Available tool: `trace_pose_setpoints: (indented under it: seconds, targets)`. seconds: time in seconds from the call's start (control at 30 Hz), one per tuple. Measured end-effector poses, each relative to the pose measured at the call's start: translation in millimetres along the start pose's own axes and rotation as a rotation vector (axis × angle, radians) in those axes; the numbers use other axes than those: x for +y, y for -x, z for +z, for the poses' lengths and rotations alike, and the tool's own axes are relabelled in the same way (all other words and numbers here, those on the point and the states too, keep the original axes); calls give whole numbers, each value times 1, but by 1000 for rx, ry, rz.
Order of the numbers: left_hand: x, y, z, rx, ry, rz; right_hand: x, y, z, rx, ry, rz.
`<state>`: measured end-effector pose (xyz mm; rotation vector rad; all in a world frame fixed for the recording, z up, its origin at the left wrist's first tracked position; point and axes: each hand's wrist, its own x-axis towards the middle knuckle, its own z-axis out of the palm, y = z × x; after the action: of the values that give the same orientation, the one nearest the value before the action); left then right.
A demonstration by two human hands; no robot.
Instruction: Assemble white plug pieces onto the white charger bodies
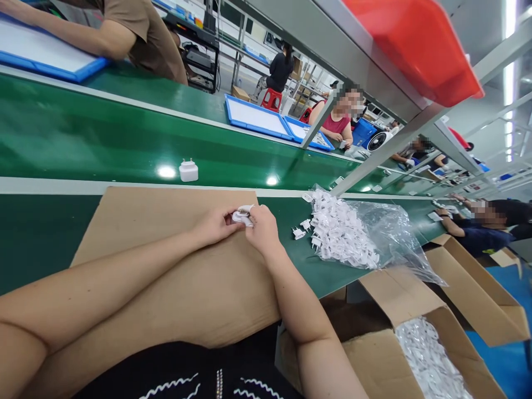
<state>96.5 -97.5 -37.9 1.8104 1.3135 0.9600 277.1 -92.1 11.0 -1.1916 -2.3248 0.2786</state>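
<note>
Over the brown cardboard sheet (166, 233), my left hand (214, 224) and my right hand (262, 230) meet at a small white charger part (242, 215). The fingers of both hands are closed on it, and they cover much of its shape. Something darker shows at its upper side. To the right of my right hand lies a heap of white plug pieces (341, 230), spilling from a clear plastic bag (386, 227). A few loose plug pieces (298, 233) rest beside the heap. A white plug charger (188, 170) stands on the green conveyor belt (103, 138), pins upward.
An open carton (469, 354) with bagged white pieces stands at lower right, another carton (477, 288) behind it. A red bin (415, 50) hangs overhead on a metal frame (366, 149). Across the belt are blue-edged trays (257, 119) and co-workers, one in a brown sleeve (124, 22).
</note>
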Motion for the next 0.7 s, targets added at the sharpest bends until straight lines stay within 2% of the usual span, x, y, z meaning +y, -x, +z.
trace_pose_setpoints:
  seconds: [0.17, 0.3, 0.4, 0.53, 0.6, 0.7]
  targets:
    - [5, -1, -5, 1, -201, 94, -12, 0, -4, -37, 40, 45]
    - [7, 0, -9, 7, -325, 108, -12, 0, -1, -1, 22, 103]
    - [12, -1, -12, -27, -270, 78, -4, 1, 9, 42, -118, 181]
    - [15, -24, -22, -184, -131, -18, 16, 1, 24, 142, -435, 251]
    - [9, -45, -32, -103, -178, -82, 27, -1, 25, 224, -420, 236]
    - [-4, -73, -56, 163, -356, -172, 43, -4, 16, 278, -178, 304]
